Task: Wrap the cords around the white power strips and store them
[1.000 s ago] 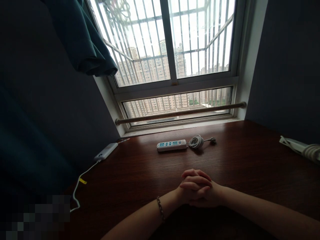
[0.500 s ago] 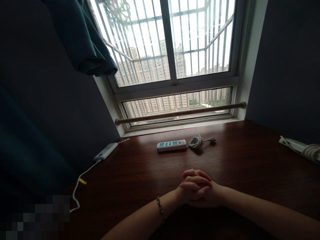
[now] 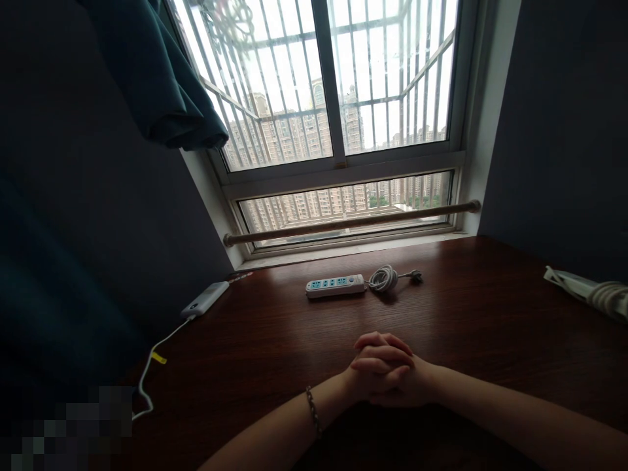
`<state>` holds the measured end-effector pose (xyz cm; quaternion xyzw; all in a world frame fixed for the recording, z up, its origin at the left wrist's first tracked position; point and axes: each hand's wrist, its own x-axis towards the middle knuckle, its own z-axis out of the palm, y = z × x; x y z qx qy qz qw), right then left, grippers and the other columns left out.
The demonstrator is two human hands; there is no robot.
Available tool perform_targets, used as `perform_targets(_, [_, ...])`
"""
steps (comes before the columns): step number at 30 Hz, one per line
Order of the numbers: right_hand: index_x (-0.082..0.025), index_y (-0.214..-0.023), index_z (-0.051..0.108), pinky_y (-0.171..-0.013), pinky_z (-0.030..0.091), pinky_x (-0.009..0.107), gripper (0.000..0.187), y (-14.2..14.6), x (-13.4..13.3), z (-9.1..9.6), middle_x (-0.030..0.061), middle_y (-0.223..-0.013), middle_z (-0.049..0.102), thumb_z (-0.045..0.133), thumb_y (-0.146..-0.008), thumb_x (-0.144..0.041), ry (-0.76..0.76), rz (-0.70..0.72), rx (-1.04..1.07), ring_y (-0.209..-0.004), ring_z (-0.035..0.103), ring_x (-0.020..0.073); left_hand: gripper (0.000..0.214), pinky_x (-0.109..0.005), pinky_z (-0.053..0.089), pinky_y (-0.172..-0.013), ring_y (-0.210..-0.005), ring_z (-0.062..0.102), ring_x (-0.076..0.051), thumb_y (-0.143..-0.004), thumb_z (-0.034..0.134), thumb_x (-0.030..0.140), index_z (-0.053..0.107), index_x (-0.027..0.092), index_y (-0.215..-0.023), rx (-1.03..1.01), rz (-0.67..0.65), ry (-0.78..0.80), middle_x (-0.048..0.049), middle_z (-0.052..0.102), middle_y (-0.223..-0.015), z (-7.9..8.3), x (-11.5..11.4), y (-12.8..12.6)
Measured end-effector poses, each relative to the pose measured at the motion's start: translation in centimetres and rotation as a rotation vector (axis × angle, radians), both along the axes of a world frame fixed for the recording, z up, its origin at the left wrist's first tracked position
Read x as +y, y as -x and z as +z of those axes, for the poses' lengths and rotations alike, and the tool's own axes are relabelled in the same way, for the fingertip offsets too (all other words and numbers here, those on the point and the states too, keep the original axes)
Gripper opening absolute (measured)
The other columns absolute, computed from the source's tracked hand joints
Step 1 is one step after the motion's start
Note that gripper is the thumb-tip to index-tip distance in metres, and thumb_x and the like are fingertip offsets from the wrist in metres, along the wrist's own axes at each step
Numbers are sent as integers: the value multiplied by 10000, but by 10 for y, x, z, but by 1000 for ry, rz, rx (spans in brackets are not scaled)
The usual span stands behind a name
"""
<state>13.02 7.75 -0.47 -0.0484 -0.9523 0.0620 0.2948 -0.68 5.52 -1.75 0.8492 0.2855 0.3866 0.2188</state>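
- left hand (image 3: 366,386) and right hand (image 3: 400,383) clasped together, fingers interlocked, holding nothing, resting on the dark wood tabletop (image 3: 490,314)
- power strip (image 3: 335,286) straight ahead of hands, well apart, coiled cord (image 3: 385,278) at its right end
- power bank (image 3: 205,299) far left of hands, white cable (image 3: 147,369) running from it
- second coiled cord (image 3: 606,297) far right
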Motion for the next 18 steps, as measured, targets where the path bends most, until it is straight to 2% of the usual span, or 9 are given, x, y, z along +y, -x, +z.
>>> perform_targets(8, [-258,-1264,415,-975,326,342,565,-2,0,3,65,-1288,312,521,-762,-496,0,-9,-53,-1214,260,206,162,-254,467,-857,-1005,531,-167,-777,525,205,608,150,-904,201,58,-8,-51,569,-1045,4,1,1])
perform_targets(14, [-274,-1273,404,-970,331,345,582,-1,1,1,62,-1295,298,524,-754,-507,-1,-7,-40,-1208,261,209,168,-266,468,-869,-994,542,-176,-754,546,197,619,175,-904,99,62,11,-43,590,-1028,1,0,1])
perform_targets(18, [-273,-1263,420,-971,325,353,570,-1,0,1,61,-1285,316,520,-755,-510,-8,-21,-50,-1203,267,213,188,-250,470,-865,-1003,539,-174,-754,541,176,617,171,-926,168,69,-37,-44,597,-1023,0,1,1])
